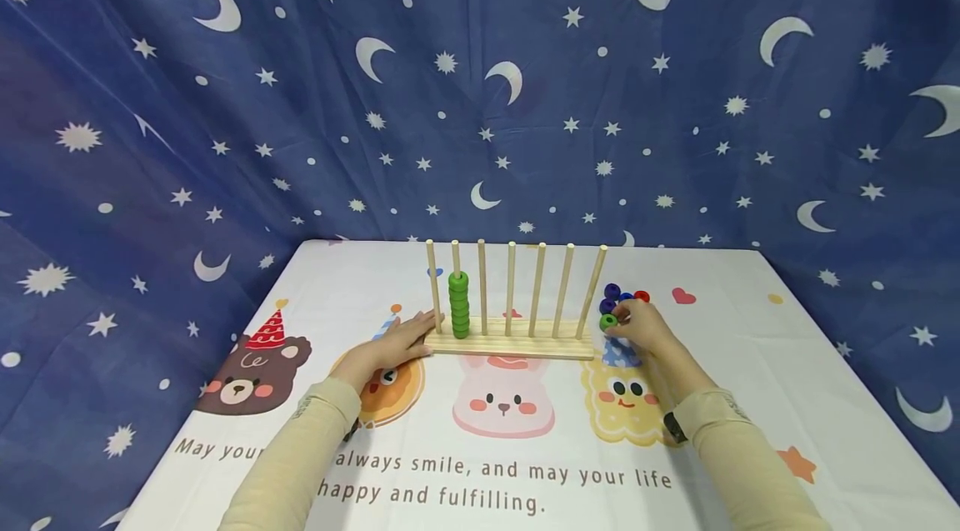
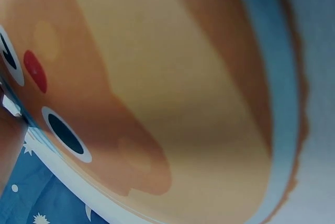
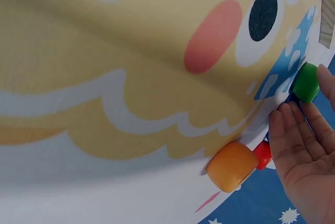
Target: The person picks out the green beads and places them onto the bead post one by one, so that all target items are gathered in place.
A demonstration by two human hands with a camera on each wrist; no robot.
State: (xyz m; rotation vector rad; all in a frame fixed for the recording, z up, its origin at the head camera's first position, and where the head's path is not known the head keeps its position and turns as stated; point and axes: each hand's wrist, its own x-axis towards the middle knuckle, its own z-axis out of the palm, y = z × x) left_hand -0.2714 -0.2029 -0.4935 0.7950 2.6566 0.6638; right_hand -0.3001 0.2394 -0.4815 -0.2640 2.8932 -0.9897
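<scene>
A wooden bead rack (image 1: 510,350) stands on the table with several upright pegs, and a stack of green beads (image 1: 459,306) fills the second peg from the left. My left hand (image 1: 401,341) rests at the left end of its base, fingers extended against the wood. Beyond the rack's right end, my right hand (image 1: 641,327) pinches a loose green bead (image 3: 306,82) between thumb and fingers, low over the cloth. Around those fingers lie dark blue beads (image 1: 608,306) and a red bead (image 1: 642,296). An orange bead (image 3: 233,166) shows beside the hand in the right wrist view.
A white tablecloth (image 1: 420,506) printed with cartoon faces and lettering covers the table. Blue curtains (image 1: 450,139) with moons and stars hang behind and at the sides. In the left wrist view, only a sliver of the left hand shows at the edge.
</scene>
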